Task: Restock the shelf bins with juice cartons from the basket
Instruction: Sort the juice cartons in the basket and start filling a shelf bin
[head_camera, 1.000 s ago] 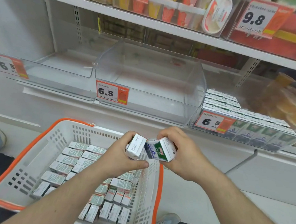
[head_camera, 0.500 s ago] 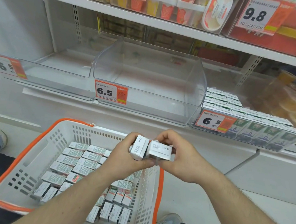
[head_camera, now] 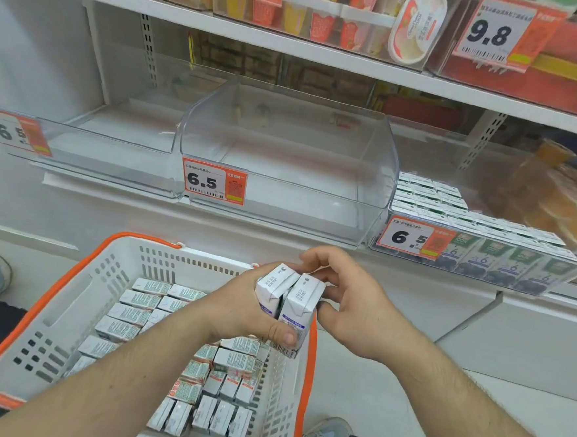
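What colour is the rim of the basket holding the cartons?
Orange, on a white slatted basket; the head view shows it along the rim.

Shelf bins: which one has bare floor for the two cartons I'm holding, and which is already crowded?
The middle bin, behind the centre 6.5 tag, shows a bare floor wall to wall. The left bin beside it looks bare too. The right bin is packed with cartons in rows. The basket is crowded, apart from a strip along its left wall.

White shelf (head_camera: 279, 228) carrying three clear bins: left bin (head_camera: 107, 158) and middle bin (head_camera: 283, 170) bare, right bin (head_camera: 482, 252) packed with juice cartons (head_camera: 431, 201). Basket (head_camera: 80, 292) on floor (head_camera: 353, 393).
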Demonstrator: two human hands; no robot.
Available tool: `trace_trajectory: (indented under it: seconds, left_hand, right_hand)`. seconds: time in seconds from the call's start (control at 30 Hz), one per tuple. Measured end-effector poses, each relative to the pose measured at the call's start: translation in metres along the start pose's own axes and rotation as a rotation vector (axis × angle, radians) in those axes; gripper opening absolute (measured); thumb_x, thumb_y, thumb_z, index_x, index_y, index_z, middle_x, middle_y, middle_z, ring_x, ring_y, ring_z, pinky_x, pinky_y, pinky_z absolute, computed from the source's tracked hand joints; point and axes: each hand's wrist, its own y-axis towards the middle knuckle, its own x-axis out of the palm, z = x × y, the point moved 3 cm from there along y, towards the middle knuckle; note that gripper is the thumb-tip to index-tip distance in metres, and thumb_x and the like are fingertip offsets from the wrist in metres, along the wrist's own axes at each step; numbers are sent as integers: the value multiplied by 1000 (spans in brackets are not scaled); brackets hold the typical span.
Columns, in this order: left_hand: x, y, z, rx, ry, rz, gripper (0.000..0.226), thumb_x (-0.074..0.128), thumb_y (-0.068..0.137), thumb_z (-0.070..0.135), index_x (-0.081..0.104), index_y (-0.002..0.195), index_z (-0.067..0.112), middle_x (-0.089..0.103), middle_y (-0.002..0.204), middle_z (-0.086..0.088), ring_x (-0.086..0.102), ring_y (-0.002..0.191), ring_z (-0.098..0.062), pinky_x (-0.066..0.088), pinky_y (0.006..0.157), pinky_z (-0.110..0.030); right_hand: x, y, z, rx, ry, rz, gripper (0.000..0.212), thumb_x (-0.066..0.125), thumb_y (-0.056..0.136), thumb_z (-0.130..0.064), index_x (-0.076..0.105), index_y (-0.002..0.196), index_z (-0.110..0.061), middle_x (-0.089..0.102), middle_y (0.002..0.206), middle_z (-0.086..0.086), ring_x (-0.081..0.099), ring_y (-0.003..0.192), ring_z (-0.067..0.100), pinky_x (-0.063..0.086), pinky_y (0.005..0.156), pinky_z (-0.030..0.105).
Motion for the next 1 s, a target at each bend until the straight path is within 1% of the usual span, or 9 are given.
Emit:
trace_trajectory:
  seconds: [0.1, 0.27, 0.37, 0.47, 0.57, 0.67, 0.77, 0.87, 1.0]
  left_hand:
    - [5, -1, 3, 3, -21, 56, 88, 92, 50, 4, 53, 128, 16, 70, 110, -12, 69, 96, -21, 55, 66, -28]
    - [12, 8, 6, 10, 41, 239, 81, 86, 57, -12, 54, 122, 24, 70, 106, -9, 71, 91, -25, 59, 67, -40]
    - [13, 14, 11, 41, 274, 259, 85, 89, 55, -4, 49, 119, 35, 67, 105, 4, 68, 92, -11, 59, 68, -31]
    - [18, 21, 21, 48, 346, 221, 85, 88, 55, -2, 44, 116, 38, 65, 103, 7, 67, 86, -3, 58, 66, -27]
    - [17, 30, 28, 49, 358, 252, 90, 90, 56, 5, 43, 124, 40, 62, 109, 14, 65, 89, 2, 52, 70, -16]
    - [13, 35, 27, 79, 631, 324, 115, 91, 55, 34, 23, 147, 36, 38, 133, 21, 40, 123, 4, 35, 93, -8]
    - [29, 34, 20, 139, 950, 363, 122, 87, 55, 45, 15, 151, 29, 21, 143, 15, 25, 129, -3, 28, 103, -19]
    - [39, 41, 15, 230, 984, 459, 103, 82, 65, 32, 24, 149, 20, 36, 138, 3, 37, 128, -18, 32, 103, -25]
    - [41, 51, 28, 274, 931, 428, 93, 80, 61, 25, 35, 142, 30, 45, 124, 6, 43, 117, -16, 35, 94, -23]
  right_hand:
    - [2, 0, 0, -11, -9, 65, 74, 52, 78, 14, 48, 114, -51, 57, 114, -8, 60, 110, 13, 52, 93, 28]
    - [-1, 0, 0, 105, 93, -43, 78, 64, 63, -5, 44, 126, -47, 53, 124, -12, 59, 114, 10, 52, 93, 27]
    - [-1, 0, -3, 81, -282, -108, 85, 76, 75, -36, 31, 146, -37, 42, 134, -22, 44, 126, 2, 38, 104, 20]
    - [-4, 6, -3, -10, -537, -79, 76, 56, 75, -66, 34, 143, -43, 48, 138, -19, 45, 126, 6, 41, 104, 29]
    - [-12, 9, 1, -36, -401, 37, 51, 65, 83, -47, 54, 132, -43, 58, 127, -14, 50, 117, 3, 40, 98, 21]
    - [-18, 11, 11, 87, -244, 241, 41, 70, 88, -32, 59, 127, -43, 61, 115, -15, 51, 106, -1, 40, 92, 13]
    - [-17, 15, 23, 258, 15, 354, 30, 67, 91, -34, 60, 120, -40, 66, 107, -14, 64, 97, 15, 55, 90, 44]
    - [-18, 14, 25, 320, 67, 335, 21, 61, 95, -36, 56, 115, -41, 67, 102, -11, 67, 91, 18, 57, 84, 48]
    - [-37, 12, 23, 322, -6, 298, 21, 52, 98, -40, 54, 118, -35, 68, 104, -5, 65, 92, 16, 54, 76, 40]
